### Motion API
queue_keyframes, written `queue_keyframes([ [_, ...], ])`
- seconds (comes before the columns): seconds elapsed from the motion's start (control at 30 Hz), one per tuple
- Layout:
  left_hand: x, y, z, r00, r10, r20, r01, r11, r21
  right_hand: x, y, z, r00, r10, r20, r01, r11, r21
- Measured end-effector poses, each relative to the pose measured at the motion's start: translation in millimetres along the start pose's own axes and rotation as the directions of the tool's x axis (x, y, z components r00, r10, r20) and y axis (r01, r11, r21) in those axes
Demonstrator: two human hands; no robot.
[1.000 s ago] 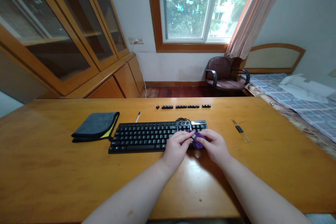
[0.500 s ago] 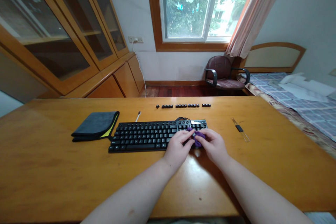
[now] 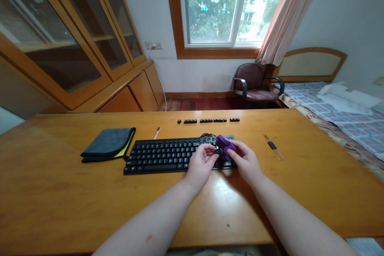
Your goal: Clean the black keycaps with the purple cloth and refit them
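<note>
A black keyboard (image 3: 163,156) lies on the wooden table, its right end partly hidden by my hands. Above that end, my left hand (image 3: 201,163) pinches a small black keycap (image 3: 217,151) between thumb and fingers. My right hand (image 3: 245,161) grips a bunched purple cloth (image 3: 225,147) just to the right of the keycap. Cloth and keycap are very close; whether they touch I cannot tell. Beyond the keyboard, a row of removed black keycaps (image 3: 206,121) runs along the table's far side.
A folded grey cloth (image 3: 108,142) with a yellow inside lies left of the keyboard. A small brush (image 3: 157,132) rests behind it. To the right is a wire keycap puller (image 3: 272,145) with a black middle. The wooden table (image 3: 90,204) ends near a bed and a chair (image 3: 253,82).
The purple cloth has come up and away from the keycap, opening out in my right hand. My left hand's keycap now shows between its fingertips. The view has shifted slightly.
</note>
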State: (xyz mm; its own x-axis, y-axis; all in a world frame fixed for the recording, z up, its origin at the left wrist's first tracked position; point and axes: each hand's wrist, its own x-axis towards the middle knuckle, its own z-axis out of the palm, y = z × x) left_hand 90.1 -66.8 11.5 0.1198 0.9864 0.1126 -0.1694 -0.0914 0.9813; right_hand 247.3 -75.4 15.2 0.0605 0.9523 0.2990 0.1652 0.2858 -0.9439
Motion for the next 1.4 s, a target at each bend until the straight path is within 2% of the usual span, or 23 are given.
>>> queue_keyframes([
  [0.13, 0, 1, -1, 1.0, 0.021, 0.014, -0.022, 1.0, 0.012, 0, 1, 1, 0.991, -0.071, 0.115, 0.078, 0.995, -0.061],
  [0.27, 0, 3, -3, 0.997, 0.07, 0.036, -0.072, 0.996, 0.051, 0, 2, 2, 0.986, -0.092, 0.141, 0.103, 0.992, -0.072],
  [0.37, 0, 3, -2, 1.0, -0.002, 0.019, 0.002, 1.0, -0.003, 0, 0, 1, 0.983, -0.079, 0.167, 0.088, 0.995, -0.048],
  [0.5, 1, 3, 0, 0.997, -0.074, -0.011, 0.073, 0.995, -0.073, 2, -4, -1, 0.988, 0.002, 0.155, -0.002, 1.0, -0.003],
  [0.6, 1, 5, -2, 1.0, -0.002, -0.003, 0.002, 1.0, 0.02, 3, -5, -1, 0.991, 0.035, 0.131, -0.038, 0.999, 0.023],
  [0.67, 1, 7, -3, 0.997, 0.079, 0.008, -0.079, 0.989, 0.127, 3, -4, -1, 0.987, 0.012, 0.158, -0.015, 1.0, 0.017],
  [0.73, 0, 8, -4, 0.994, 0.112, 0.006, -0.111, 0.973, 0.203, 3, -3, -1, 0.98, -0.019, 0.197, 0.022, 1.0, -0.011],
  [0.87, -2, 4, -4, 0.997, 0.079, -0.019, -0.073, 0.97, 0.234, 2, -3, 0, 0.978, -0.051, 0.204, 0.068, 0.994, -0.08],
  [1.0, -2, -1, -3, 0.997, 0.065, -0.03, -0.056, 0.97, 0.236, 1, -5, 0, 0.986, -0.072, 0.149, 0.091, 0.988, -0.124],
  [1.27, 0, 2, -3, 0.999, -0.013, -0.04, 0.02, 0.987, 0.158, -1, -4, 2, 0.997, -0.055, 0.062, 0.066, 0.981, -0.182],
  [1.4, 3, -2, -5, 0.997, -0.061, -0.041, 0.065, 0.995, 0.082, -2, -4, 2, 0.987, -0.087, 0.132, 0.113, 0.973, -0.201],
])
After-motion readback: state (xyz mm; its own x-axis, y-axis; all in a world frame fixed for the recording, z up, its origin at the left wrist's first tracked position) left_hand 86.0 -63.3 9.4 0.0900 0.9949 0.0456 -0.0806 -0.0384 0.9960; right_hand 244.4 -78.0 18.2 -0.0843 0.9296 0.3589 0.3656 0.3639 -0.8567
